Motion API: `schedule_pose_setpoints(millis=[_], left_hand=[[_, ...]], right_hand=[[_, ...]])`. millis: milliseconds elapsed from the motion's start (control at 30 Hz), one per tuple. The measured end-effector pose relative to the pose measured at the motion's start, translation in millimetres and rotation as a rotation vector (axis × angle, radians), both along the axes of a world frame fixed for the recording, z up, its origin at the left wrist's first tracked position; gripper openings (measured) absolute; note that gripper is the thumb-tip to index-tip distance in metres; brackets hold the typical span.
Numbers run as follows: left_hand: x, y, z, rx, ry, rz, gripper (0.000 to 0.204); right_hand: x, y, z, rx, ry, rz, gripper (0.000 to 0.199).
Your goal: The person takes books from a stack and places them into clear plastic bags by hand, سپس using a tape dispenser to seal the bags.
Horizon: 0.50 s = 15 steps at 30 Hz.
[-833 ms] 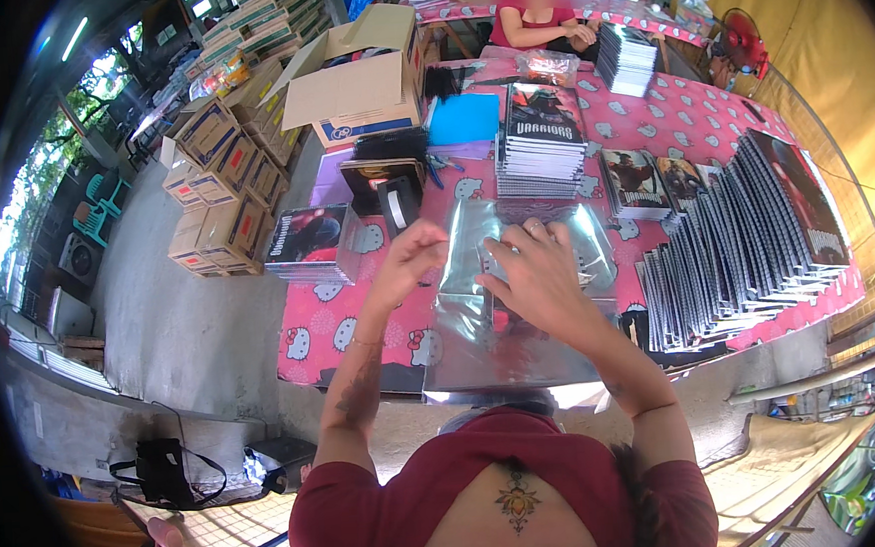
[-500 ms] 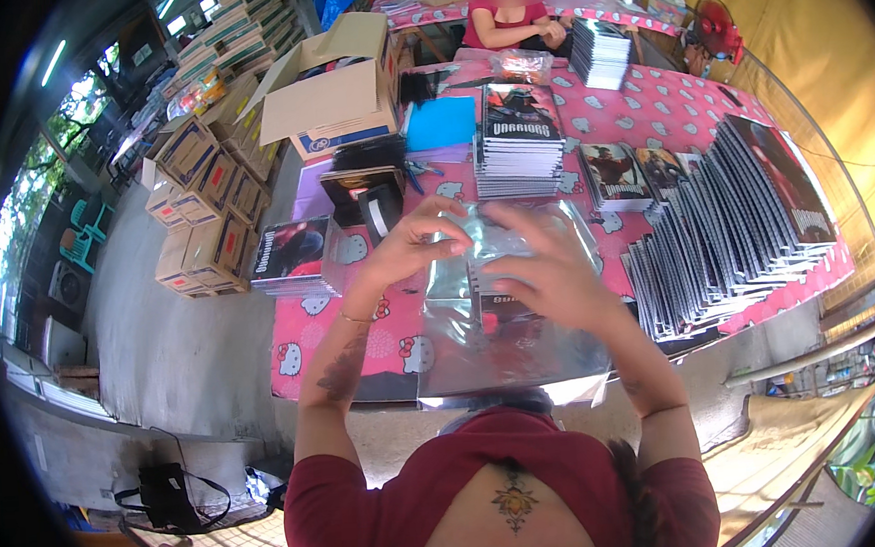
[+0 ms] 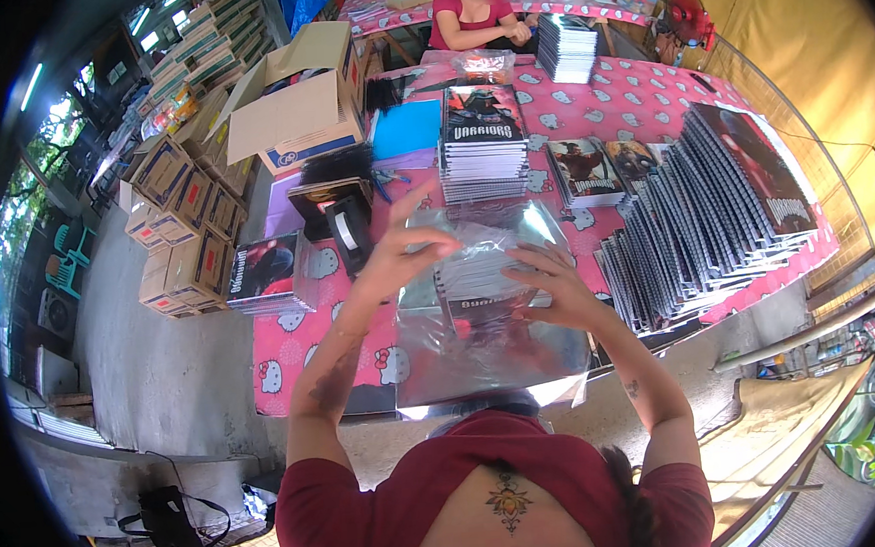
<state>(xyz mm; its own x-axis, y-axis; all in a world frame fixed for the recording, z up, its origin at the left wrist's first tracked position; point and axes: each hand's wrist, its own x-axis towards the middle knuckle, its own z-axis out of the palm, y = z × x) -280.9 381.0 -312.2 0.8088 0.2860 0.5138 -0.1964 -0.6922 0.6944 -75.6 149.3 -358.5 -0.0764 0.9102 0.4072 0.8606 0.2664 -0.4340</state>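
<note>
In front of me a clear plastic bag (image 3: 433, 359) lies over a small stack of notebooks (image 3: 478, 283), wrinkled and shiny with reflections. My right hand (image 3: 565, 288) rests with spread fingers on the bag's right side, over the stack's edge. Above the left side of the bag is my left hand (image 3: 408, 250), fingers stretched out and apart; whether its fingertips touch the film I cannot tell. Just beyond the bag stands a taller stack of notebooks (image 3: 484, 160) with dark illustrated covers. A black tape roll or dispenser (image 3: 350, 234) stands left of my left hand.
A long row of leaning spiral notebooks (image 3: 690, 223) fills the table's right side. Wrapped notebooks (image 3: 269, 272) sit at the left edge. An open carton (image 3: 297, 112) and stacked boxes (image 3: 188, 214) stand farther left. Across the table sits a person (image 3: 470, 21) in red.
My left hand has shifted left and its fingers have spread. The right hand has lowered onto the plastic. The whole view has shifted slightly.
</note>
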Motion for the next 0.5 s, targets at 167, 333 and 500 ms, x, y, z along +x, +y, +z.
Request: schedule_pose_setpoints(millis=[167, 333, 500], left_hand=[[13.6, -13.4, -3.7, 0.056, 0.004, -0.064, 0.017], [57.8, -25.5, -33.0, 0.366, 0.08, -0.099, 0.02], [68.7, -18.4, -50.9, 0.293, 0.101, 0.165, 0.055]], right_hand=[[-4.0, 7.6, -4.5, -0.071, -0.029, 0.067, 0.067], [-1.6, 13.3, -13.4, -0.066, -0.063, 0.037, 0.067], [-6.7, 17.8, -12.8, -0.036, -0.041, 0.037, 0.064]])
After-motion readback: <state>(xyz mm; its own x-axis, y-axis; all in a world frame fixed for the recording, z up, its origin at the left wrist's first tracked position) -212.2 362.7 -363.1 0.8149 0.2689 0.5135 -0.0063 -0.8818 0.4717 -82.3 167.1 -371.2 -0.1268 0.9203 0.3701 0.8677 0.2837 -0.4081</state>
